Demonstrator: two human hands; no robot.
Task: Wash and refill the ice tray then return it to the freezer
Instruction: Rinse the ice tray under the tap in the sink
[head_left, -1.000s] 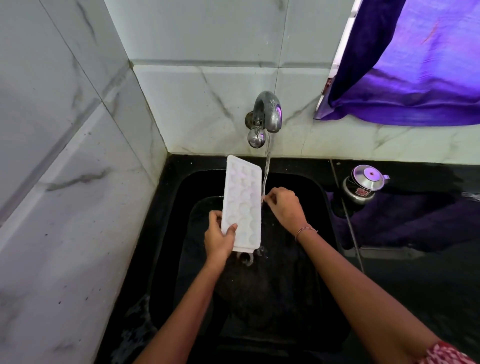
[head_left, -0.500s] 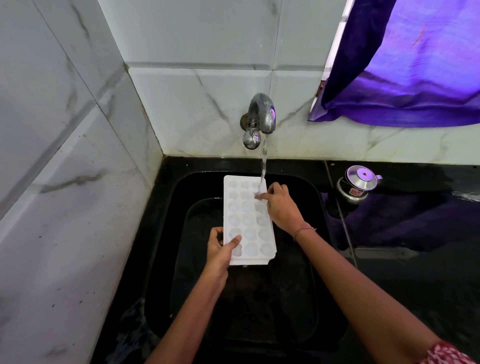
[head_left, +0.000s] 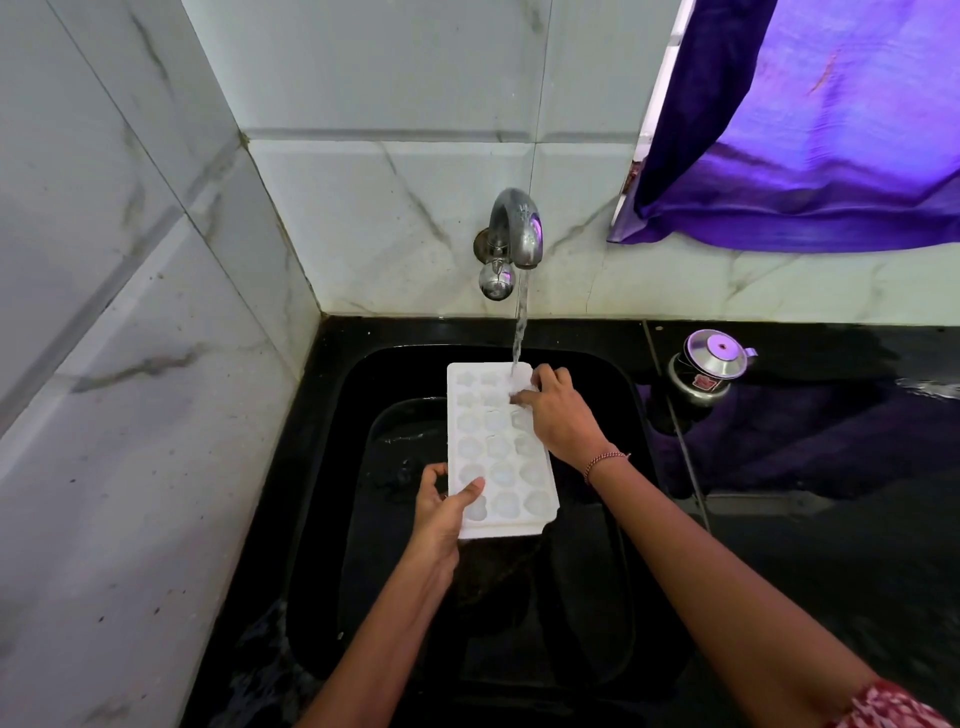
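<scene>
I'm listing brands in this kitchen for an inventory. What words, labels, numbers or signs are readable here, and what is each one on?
No text here can be read.
Red label on the steel pot: some print, too small and blurred to read.
Tap: faint marks on the spout, not legible as letters.
Ice tray: no print or number visible.

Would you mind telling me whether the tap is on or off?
On: a stream of water falls from the tap onto the far end of the ice tray, beside the right hand.
</scene>
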